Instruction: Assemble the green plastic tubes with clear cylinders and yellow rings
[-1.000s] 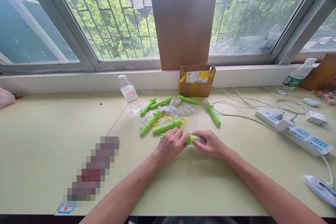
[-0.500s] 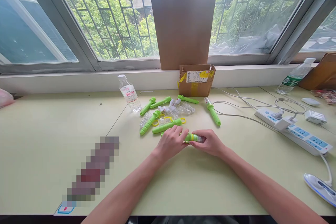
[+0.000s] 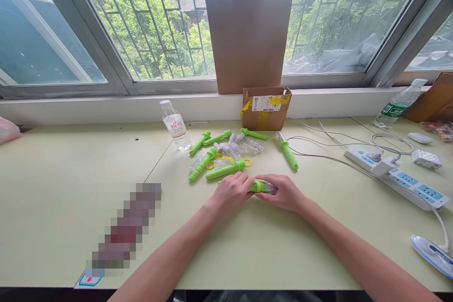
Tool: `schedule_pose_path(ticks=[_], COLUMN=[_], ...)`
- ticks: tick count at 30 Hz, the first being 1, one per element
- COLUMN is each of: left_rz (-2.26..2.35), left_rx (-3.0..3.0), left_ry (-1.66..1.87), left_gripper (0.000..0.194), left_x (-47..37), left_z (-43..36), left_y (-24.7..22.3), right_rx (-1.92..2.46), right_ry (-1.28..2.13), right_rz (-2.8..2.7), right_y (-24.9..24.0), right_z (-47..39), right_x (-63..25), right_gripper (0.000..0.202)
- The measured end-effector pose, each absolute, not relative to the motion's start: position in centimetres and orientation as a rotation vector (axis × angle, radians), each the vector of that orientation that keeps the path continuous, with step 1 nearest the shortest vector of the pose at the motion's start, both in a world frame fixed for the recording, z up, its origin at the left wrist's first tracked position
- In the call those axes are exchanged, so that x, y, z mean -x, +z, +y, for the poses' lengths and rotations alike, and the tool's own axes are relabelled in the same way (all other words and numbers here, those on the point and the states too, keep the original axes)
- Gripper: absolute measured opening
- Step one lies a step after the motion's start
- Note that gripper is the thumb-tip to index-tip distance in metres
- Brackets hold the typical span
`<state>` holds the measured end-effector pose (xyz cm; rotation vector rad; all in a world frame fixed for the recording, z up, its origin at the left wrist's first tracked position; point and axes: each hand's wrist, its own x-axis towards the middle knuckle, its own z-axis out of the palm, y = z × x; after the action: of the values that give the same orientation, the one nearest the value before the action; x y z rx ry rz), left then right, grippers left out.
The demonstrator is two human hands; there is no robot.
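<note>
Between my hands, just above the table's middle, lies a green plastic handle with a yellow ring and a clear ribbed cap on its right end. My left hand is wrapped round the green part, hiding most of it. The fingers of my right hand close round the clear cap. Just beyond are loose green handles, yellow rings, clear ribbed caps and small white pieces. Another green handle, with a clear tip fitted, rests apart to the right.
An open cardboard box stands by the window sill. Water bottles stand at left and far right. A white power strip with cables stretches along the right. A blurred patch covers something at left.
The fingers of my left hand have settled lower and closer round the green handle. My right hand stays on the clear cap. The other pieces lie as before.
</note>
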<state>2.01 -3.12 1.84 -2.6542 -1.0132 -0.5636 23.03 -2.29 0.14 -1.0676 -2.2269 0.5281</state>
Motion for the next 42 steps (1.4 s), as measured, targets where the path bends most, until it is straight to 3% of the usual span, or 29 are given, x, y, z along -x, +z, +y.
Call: schedule_pose_path(ticks=[14, 21, 31, 42], left_rz=[-0.93, -1.044, -1.386, -1.365], left_rx=[2.559, 2.727, 2.879, 2.853], left_ry=[-0.527, -0.557, -0.645, -0.666], left_gripper=[0.007, 0.036, 0.033, 0.02], left_x=[-2.0, -1.3, -1.4, -1.6], left_z=[-2.9, -2.8, -2.9, -3.0], left_y=[1.7, 2.4, 2.4, 2.0], right_rx=[1.091, 1.116, 1.026, 1.087], right_ry=[0.382, 0.122, -0.048, 0.078], right_rz=[-2.289, -2.279, -2.388, -2.382], right_y=[0.4, 0.0, -0.2, -0.3], right_z=[-2.4, -2.2, -2.1, -2.1], right_x=[-22.9, -23.1, -23.3, -23.4], right_gripper=[0.023, 0.026, 0.029, 0.032])
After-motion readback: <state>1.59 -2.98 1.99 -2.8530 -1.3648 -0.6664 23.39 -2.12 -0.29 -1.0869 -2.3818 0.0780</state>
